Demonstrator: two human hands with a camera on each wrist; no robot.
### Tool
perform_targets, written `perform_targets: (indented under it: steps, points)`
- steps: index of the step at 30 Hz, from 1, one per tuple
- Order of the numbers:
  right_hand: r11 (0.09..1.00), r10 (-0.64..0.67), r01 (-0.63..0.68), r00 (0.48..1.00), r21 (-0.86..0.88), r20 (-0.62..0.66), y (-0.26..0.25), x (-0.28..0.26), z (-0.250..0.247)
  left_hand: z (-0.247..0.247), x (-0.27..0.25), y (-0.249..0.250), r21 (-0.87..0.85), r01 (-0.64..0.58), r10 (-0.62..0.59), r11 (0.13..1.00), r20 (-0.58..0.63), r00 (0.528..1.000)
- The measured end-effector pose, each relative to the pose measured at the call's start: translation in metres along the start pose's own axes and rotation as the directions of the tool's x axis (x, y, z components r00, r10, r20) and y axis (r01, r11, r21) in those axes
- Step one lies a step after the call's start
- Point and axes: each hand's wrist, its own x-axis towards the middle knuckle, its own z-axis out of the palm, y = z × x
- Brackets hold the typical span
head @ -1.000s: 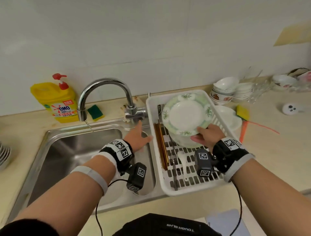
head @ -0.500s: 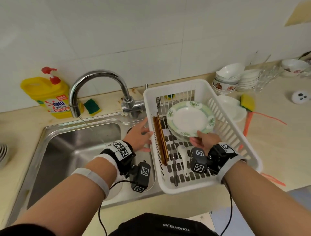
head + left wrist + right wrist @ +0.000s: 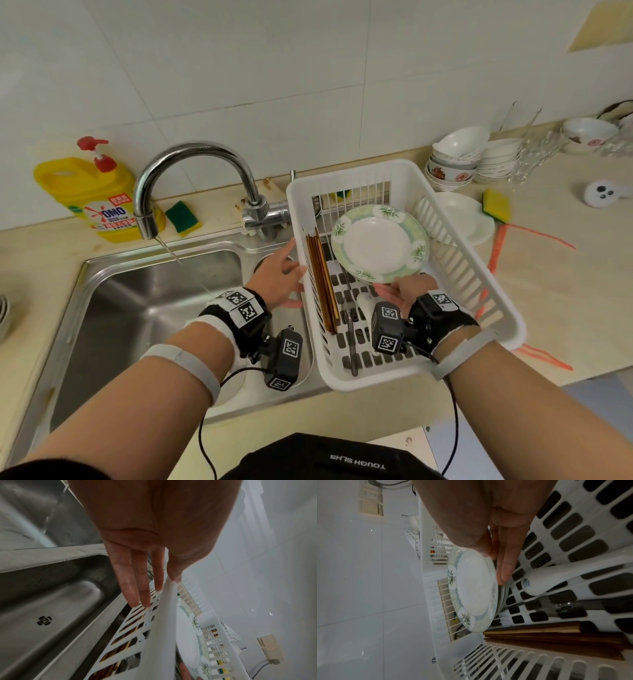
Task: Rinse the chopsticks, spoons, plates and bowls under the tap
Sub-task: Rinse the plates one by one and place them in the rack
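A green-rimmed white plate (image 3: 380, 243) lies tilted in the white plastic basket (image 3: 462, 267), on other plates beneath it. My right hand (image 3: 400, 291) pinches its near edge, thumb on the face and fingers underneath, as the right wrist view shows for the plate (image 3: 474, 588). My left hand (image 3: 281, 274) rests with straight fingers (image 3: 135, 588) against the basket's outer left wall. Brown chopsticks (image 3: 322, 284) lie along the basket's left side, and a white ceramic spoon (image 3: 556, 577) lies on its floor. The tap (image 3: 191, 154) runs a thin stream into the steel sink (image 3: 137, 308).
A yellow detergent bottle (image 3: 92, 198) and a green sponge (image 3: 181, 217) sit behind the sink. Stacked bowls (image 3: 455, 157), glasses (image 3: 524, 144), a white plate (image 3: 459, 216) and a yellow sponge (image 3: 496, 204) stand on the counter right of the basket.
My right hand has brought the plate down from a raised, upright tilt to lie low in the basket. My left hand has moved right to the basket's wall.
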Motion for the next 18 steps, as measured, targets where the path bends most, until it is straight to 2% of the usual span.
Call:
perform_targets:
  steps: [4, 8, 12, 18]
  points:
    - [0.999, -0.027, 0.028, 0.998, 0.021, -0.065, 0.002, 0.007, 0.000, 0.001, 0.001, -0.003, -0.015, 0.009, -0.009, 1.000, -0.011, 1.000]
    - [0.999, 0.026, -0.029, 0.990, -0.020, -0.137, 0.005, 0.012, -0.005, 0.002, 0.001, -0.005, -0.012, 0.005, -0.005, 1.000, -0.016, 1.000]
    - [0.999, 0.054, -0.054, 0.989, 0.003, -0.134, 0.003, 0.009, -0.007, 0.002, 0.002, -0.006, -0.020, 0.004, -0.005, 1.000, -0.021, 1.000]
    - [0.999, 0.017, -0.026, 0.979, -0.040, -0.205, -0.001, 0.011, -0.007, 0.001, 0.003, -0.007, -0.042, 0.005, -0.005, 0.999, -0.016, 1.000]
